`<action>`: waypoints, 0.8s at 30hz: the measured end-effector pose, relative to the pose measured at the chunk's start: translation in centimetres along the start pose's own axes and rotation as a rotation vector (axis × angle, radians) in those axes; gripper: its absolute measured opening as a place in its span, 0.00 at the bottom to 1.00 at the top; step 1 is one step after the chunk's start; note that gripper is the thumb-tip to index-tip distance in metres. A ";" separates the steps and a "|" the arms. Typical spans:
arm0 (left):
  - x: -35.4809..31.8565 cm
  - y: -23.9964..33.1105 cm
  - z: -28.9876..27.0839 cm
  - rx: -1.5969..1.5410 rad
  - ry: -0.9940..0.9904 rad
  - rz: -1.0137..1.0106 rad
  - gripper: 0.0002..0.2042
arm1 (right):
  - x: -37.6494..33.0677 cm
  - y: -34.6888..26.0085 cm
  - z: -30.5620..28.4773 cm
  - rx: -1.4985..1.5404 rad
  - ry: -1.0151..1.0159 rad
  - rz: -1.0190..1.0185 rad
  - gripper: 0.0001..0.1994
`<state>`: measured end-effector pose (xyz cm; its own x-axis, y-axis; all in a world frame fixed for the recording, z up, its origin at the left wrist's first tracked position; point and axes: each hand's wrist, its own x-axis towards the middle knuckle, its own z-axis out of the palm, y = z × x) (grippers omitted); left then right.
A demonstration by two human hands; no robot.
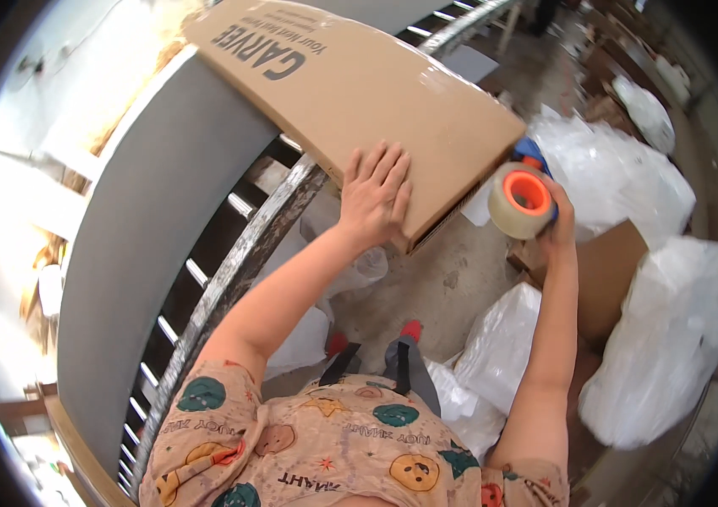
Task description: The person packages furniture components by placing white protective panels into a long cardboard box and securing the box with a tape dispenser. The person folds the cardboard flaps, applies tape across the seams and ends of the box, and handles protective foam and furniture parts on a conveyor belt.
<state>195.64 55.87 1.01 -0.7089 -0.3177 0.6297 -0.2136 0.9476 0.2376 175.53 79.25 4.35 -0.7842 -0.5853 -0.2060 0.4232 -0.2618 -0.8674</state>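
Note:
A long flat brown cardboard box [350,80] lies across a grey metal rail [249,253], its near end sticking out over the floor. My left hand [376,193] rests flat on the box's near corner, fingers spread. My right hand [555,224] holds a tape dispenser [524,196] with a blue handle and a roll of clear tape on an orange core, at the box's near right end.
A grey conveyor belt [147,211] runs along the left, with roller bars beside the rail. White plastic bags [671,329] and an open brown carton [608,270] crowd the concrete floor [452,279] to the right. My feet in red-toed shoes [409,331] stand below.

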 end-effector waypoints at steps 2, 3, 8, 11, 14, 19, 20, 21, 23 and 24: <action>1.4 0.5 0.2 -0.021 -0.197 0.123 0.24 | -1.9 1.3 1.0 -0.129 0.078 -0.089 0.18; 1.8 0.6 -0.1 -0.038 -0.196 0.156 0.24 | -4.2 2.9 1.3 -0.473 0.004 -0.346 0.18; 2.2 -1.2 -0.6 -0.026 -0.254 0.180 0.24 | -17.9 12.8 12.9 -0.407 0.065 -0.182 0.27; 4.2 -0.6 -2.5 -0.064 -0.410 0.199 0.31 | -18.3 19.6 17.2 -0.506 -0.029 -0.301 0.28; 6.1 2.1 -7.0 0.035 -0.807 0.258 0.41 | -12.1 16.9 18.7 -0.328 -0.045 -0.145 0.24; 5.0 0.6 -4.9 0.142 -0.617 0.768 0.49 | -7.1 21.3 18.9 -0.260 -0.006 -0.437 0.19; 5.0 1.9 -6.4 0.174 -0.335 1.142 0.46 | -8.2 21.5 18.9 -0.300 0.112 -0.558 0.16; 4.8 1.7 -5.4 0.163 -0.316 1.171 0.46 | -9.3 21.2 17.3 -0.272 -0.024 -0.269 0.17; 4.7 0.3 -2.5 0.268 -0.424 1.685 0.43 | -12.3 18.6 14.0 -0.251 -0.245 0.025 0.19; 5.8 2.8 -2.6 0.254 -0.402 1.692 0.43 | -14.4 16.3 12.2 -0.273 -0.285 0.029 0.21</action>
<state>192.72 56.55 7.25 -0.3417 0.9236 -0.1739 0.8047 0.1919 -0.5618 199.25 74.07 -1.32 -0.5998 -0.7892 -0.1315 0.2770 -0.0506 -0.9595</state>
